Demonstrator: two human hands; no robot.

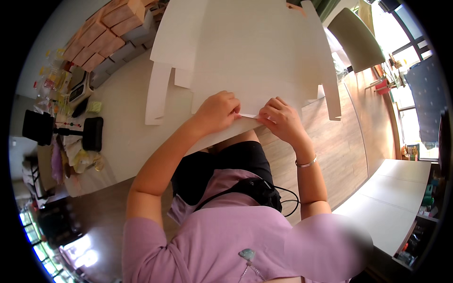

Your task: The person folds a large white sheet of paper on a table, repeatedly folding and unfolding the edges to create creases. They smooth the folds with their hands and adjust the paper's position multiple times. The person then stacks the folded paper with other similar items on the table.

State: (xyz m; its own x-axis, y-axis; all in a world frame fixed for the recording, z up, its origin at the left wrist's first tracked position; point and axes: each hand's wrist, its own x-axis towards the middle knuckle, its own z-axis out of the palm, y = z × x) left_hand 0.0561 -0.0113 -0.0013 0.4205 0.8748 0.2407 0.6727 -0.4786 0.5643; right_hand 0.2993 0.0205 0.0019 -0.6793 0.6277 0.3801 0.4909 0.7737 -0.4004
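Note:
A large white cardboard blank (247,53) with cut flaps lies across the table in front of me. Its near edge is pinched by my left hand (221,109), with thumb and fingertips together. A little to the right, my right hand (279,115) grips the same near edge between thumb and curled fingers. Between the two hands a narrow strip of that edge (248,115) shows, apparently folded. One long side flap (158,95) reaches toward me on the left, and another side flap (331,95) hangs past the table on the right.
Stacked pinkish-brown boxes (102,39) stand at the far left, near a small device with a display (79,90). A black stand (92,133) and plastic-wrapped items (81,159) sit on the white table (116,116). A chair (357,39) and white cabinet top (385,198) are on the right.

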